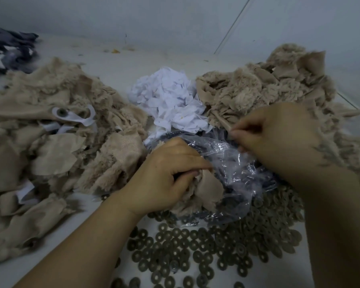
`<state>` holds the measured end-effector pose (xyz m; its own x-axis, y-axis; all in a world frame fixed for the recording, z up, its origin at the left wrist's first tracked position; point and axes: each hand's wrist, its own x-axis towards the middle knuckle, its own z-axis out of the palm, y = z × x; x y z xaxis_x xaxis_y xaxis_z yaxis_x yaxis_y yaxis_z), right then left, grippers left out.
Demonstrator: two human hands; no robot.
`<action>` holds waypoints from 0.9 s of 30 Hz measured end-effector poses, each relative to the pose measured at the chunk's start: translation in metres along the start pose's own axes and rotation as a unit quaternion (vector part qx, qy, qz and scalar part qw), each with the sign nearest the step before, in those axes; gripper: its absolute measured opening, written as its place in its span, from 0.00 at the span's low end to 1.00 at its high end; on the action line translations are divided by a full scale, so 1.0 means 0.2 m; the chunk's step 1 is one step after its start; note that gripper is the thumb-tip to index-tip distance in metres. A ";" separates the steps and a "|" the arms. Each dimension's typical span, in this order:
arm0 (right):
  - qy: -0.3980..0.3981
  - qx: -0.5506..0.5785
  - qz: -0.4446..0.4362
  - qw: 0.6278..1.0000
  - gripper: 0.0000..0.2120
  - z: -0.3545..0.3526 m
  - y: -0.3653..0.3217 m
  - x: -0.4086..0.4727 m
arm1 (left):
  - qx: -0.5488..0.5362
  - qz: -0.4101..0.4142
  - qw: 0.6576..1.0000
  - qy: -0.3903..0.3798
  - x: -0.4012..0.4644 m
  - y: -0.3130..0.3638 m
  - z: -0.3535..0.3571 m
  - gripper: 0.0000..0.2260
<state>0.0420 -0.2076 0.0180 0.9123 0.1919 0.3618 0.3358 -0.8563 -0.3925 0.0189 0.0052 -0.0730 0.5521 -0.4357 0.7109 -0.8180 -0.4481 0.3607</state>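
Left fur pile point(56, 125): plain beige-tan, with a few white strips point(75, 118) among it. Right fur pile point(258, 90): same beige. Fur piece point(208, 190), near centre: beige. Scraps point(168, 100), far centre: white. Bag point(233, 163): clear with white glints, blue-black contents showing through. Discs point(185, 246), near: olive-brown, pale centre holes. Cloth point(8, 50), far left: navy with white patches. Table point(104, 59): off-white.
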 end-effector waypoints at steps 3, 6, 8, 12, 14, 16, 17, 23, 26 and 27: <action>-0.027 0.040 -0.106 0.993 0.03 0.15 -0.08 -0.03 | 0.014 -0.005 1.000 0.010 0.00 0.00 0.00 0.09; -0.017 0.103 -0.139 0.985 0.05 0.24 -0.08 -0.02 | 0.031 -0.044 0.998 0.030 0.00 -0.01 0.00 0.08; -0.009 0.139 -0.144 0.980 0.06 0.26 -0.06 -0.01 | 0.048 -0.068 0.995 0.055 0.00 0.00 0.00 0.06; -0.005 0.171 -0.166 0.971 0.06 0.27 -0.06 -0.02 | 0.054 -0.100 0.989 0.093 0.00 0.02 0.00 0.03; -0.003 0.178 -0.166 0.970 0.06 0.27 -0.05 -0.02 | 0.059 -0.111 0.986 0.107 0.00 0.03 0.00 0.02; -0.002 0.190 -0.161 0.968 0.06 0.26 -0.05 -0.02 | 0.065 -0.121 0.983 0.121 0.00 0.04 0.01 0.03; -0.002 0.199 -0.155 0.968 0.06 0.26 -0.04 -0.02 | 0.065 -0.119 0.983 0.127 0.00 0.05 0.01 0.03; 0.001 0.210 -0.139 0.968 0.06 0.29 -0.04 -0.02 | 0.053 -0.103 0.983 0.140 0.01 0.03 0.00 0.02; 0.006 0.194 -0.188 0.963 0.08 0.27 -0.04 -0.02 | -0.010 -0.159 0.975 0.156 0.00 0.02 0.00 0.06; 0.009 0.192 -0.200 0.961 0.08 0.27 -0.04 -0.02 | -0.028 -0.171 0.972 0.156 0.00 0.02 0.00 0.09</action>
<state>0.0480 -0.1758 -0.0263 0.6885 0.4577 0.5625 0.7242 -0.4748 -0.5001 0.0147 0.0026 -0.0719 0.7251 -0.0059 0.6886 -0.6071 -0.4774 0.6352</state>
